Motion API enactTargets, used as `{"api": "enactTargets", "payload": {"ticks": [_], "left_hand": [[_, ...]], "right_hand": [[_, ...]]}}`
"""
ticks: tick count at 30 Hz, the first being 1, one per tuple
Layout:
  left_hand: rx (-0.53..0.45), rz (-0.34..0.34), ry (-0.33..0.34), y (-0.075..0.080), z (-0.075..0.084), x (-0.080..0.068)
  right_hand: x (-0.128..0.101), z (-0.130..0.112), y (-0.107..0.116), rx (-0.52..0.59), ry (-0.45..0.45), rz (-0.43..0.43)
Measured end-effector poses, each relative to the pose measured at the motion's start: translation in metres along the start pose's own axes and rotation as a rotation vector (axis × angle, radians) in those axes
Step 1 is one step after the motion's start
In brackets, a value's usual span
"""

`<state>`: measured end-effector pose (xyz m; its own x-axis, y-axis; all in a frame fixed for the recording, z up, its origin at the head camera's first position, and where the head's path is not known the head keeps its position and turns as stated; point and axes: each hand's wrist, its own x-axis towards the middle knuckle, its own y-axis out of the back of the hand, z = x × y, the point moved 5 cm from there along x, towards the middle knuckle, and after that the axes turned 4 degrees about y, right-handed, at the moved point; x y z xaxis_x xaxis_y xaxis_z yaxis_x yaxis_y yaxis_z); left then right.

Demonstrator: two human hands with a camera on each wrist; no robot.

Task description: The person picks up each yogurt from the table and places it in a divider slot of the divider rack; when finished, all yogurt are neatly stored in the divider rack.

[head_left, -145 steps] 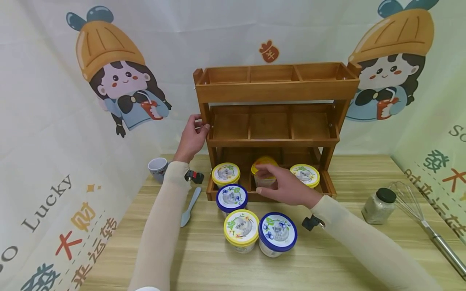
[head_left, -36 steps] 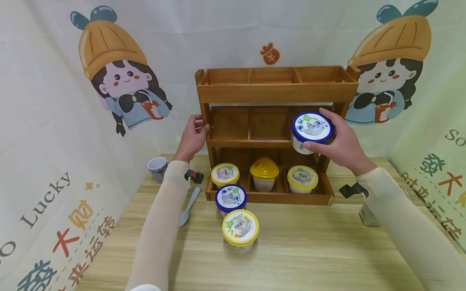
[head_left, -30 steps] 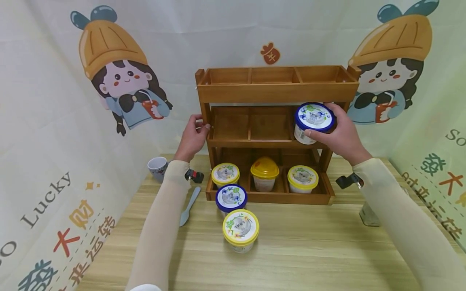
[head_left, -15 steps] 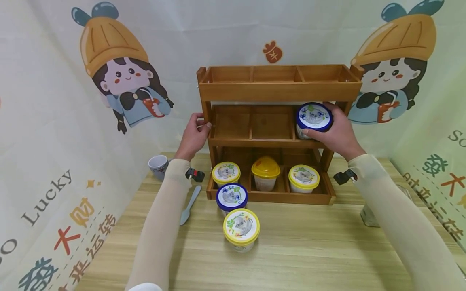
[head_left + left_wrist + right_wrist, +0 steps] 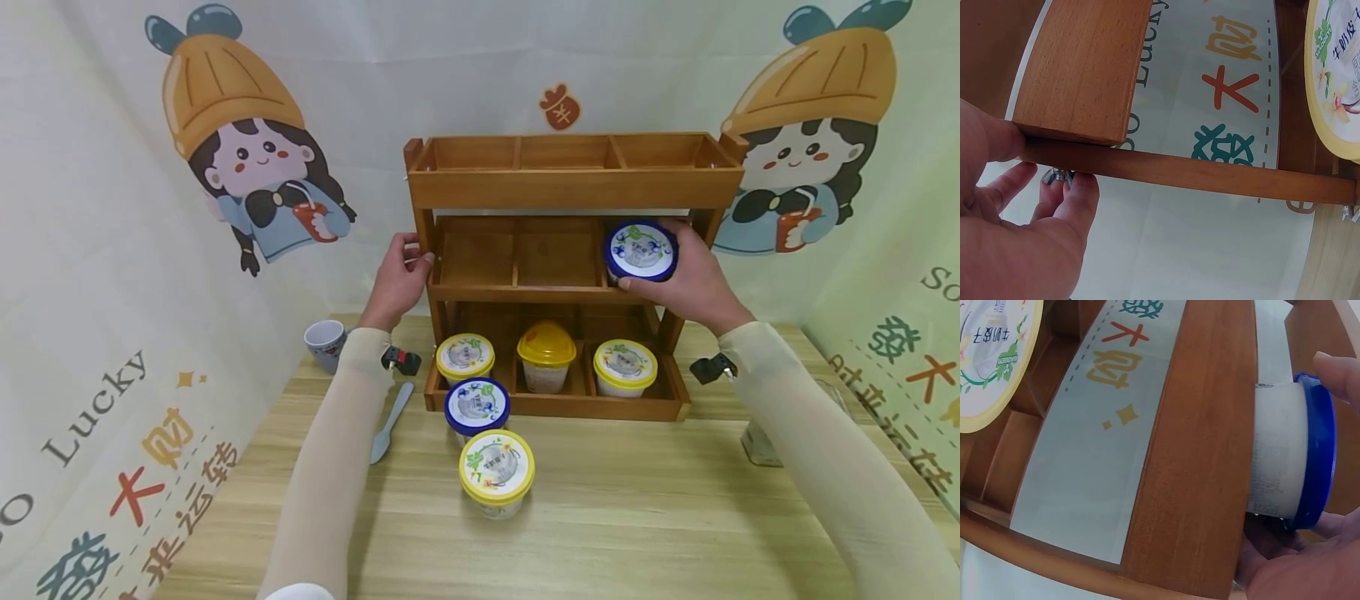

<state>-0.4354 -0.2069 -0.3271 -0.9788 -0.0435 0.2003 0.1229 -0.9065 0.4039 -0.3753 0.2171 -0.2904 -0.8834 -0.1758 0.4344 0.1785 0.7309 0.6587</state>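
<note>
Nearest on the wooden table (image 5: 600, 533) stands a yellow-lid tub (image 5: 497, 471), upright, lid up, and just behind it, touching or nearly so, a blue-lid tub on the table (image 5: 477, 408) right against the front edge of the wooden rack (image 5: 573, 190). Left of those lies a pale blue plastic spoon (image 5: 390, 425), and further left-back a small cup (image 5: 326, 345). At the right edge a glass jar (image 5: 757, 446) is mostly hidden behind the right forearm. Rack bottom tier holds three things, one per compartment: left yellow-lid tub (image 5: 465, 358), a domed orange-lid cup (image 5: 547, 356) in the middle, right yellow-lid tub (image 5: 625, 367). Middle tier: left and centre compartments show bare wood; in the right compartment sits the blue-lid tub (image 5: 641, 252), base already inside the compartment, lid tilted toward the camera. The right hand (image 5: 693, 283) grips this tub, thumb along the lower front rim and fingers curled over the top and right side; the right wrist view shows the tub (image 5: 1291, 456) pressed against the shelf's front rail with a fingertip on the lid. The left hand (image 5: 397, 283) clasps the rack's left upright at middle-tier height, thumb in front, fingers wrapped behind, as the left wrist view confirms (image 5: 1016, 212). Top tier of three compartments sits above. Behind is a cartoon-printed backdrop (image 5: 240, 167).
</note>
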Motion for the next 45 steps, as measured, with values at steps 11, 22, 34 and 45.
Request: {"api": "enactTargets", "payload": {"ticks": [11,22,34,45], "left_hand": [[0.003,0.001,0.000,0.001,0.003,-0.001],[0.011,0.008,0.002,0.000,0.004,0.001],[0.007,0.009,0.008,0.003,0.002,-0.001],[0.008,0.006,0.013,0.001,-0.001,0.003]], "right_hand": [[-0.023,-0.004,0.014,0.012,-0.042,-0.010],[-0.059,-0.003,0.014,0.043,-0.002,0.029],[-0.094,-0.013,-0.021,0.075,0.130,-0.022],[-0.116,-0.018,-0.072,0.111,0.188,-0.160]]}}
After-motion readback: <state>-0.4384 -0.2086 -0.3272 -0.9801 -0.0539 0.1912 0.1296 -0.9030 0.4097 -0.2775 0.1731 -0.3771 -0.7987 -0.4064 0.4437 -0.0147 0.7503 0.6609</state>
